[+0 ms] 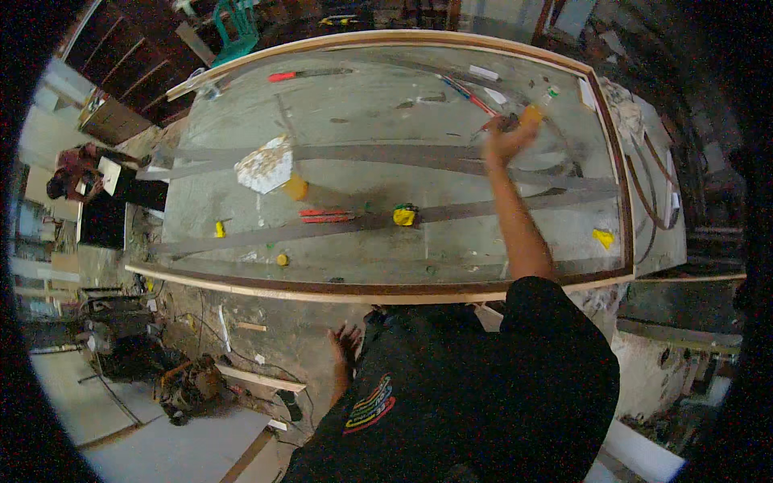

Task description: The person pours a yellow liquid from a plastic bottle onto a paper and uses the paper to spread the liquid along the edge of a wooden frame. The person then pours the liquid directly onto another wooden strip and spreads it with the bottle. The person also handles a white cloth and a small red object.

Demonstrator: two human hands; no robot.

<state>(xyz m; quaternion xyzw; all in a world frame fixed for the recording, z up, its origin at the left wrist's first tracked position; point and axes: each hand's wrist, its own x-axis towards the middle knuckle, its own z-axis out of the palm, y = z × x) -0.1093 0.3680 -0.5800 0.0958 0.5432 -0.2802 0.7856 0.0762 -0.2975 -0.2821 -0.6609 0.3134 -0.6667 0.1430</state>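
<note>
My right arm stretches over the grey tabletop (386, 105). At its far right, my right hand (509, 145) has its blurred fingers curled about a small dark thing (505, 122) that I cannot make out. Just beyond those fingers lies a red and blue stick-like tool (469, 95). An orange-yellow bottle (533, 113) with a clear, green-tipped end is right beside the hand. Low at my side, off the table's near edge, my left hand (345, 344) hangs with fingers apart and nothing in it.
A raised wooden rim (362, 291) borders the table. On top lie a stained white sheet (266, 165), an orange cup-like thing (295, 188), red-handled tools (326, 216), a yellow crumpled piece (404, 215) and a red-handled blade (282, 76). A person (76, 173) sits at far left; a green chair (235, 32) stands behind.
</note>
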